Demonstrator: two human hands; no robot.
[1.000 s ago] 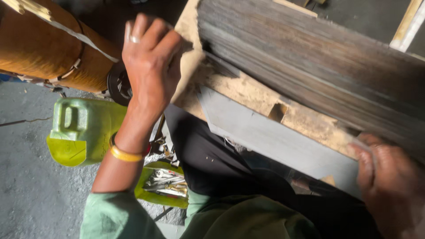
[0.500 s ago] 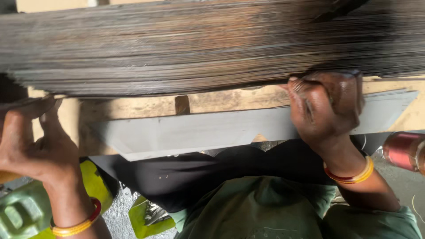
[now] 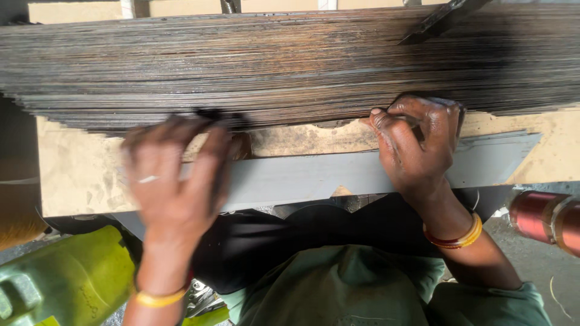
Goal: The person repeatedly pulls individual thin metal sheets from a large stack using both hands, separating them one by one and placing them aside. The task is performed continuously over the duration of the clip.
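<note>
A thick stack of thin dark metal sheets (image 3: 272,66) lies across a pale worn board (image 3: 78,175). Below its front edge rests a long grey metal strip (image 3: 302,178). My right hand (image 3: 420,148) is curled at the stack's lower edge, its fingertips pinching the bottom sheets. My left hand (image 3: 175,187) is blurred by motion, fingers spread, over the left part of the grey strip and just under the stack; it holds nothing that I can see. Both wrists wear yellow bangles.
A green plastic jerrycan (image 3: 66,278) stands at the lower left beside my lap. A reddish copper wire coil (image 3: 544,217) sits at the right edge. A dark metal bar (image 3: 441,21) lies on top of the stack, upper right.
My left hand has swung from the far left edge rightward to the middle of the strip. My right hand stays at the stack's edge. The view has levelled from its earlier tilt.
</note>
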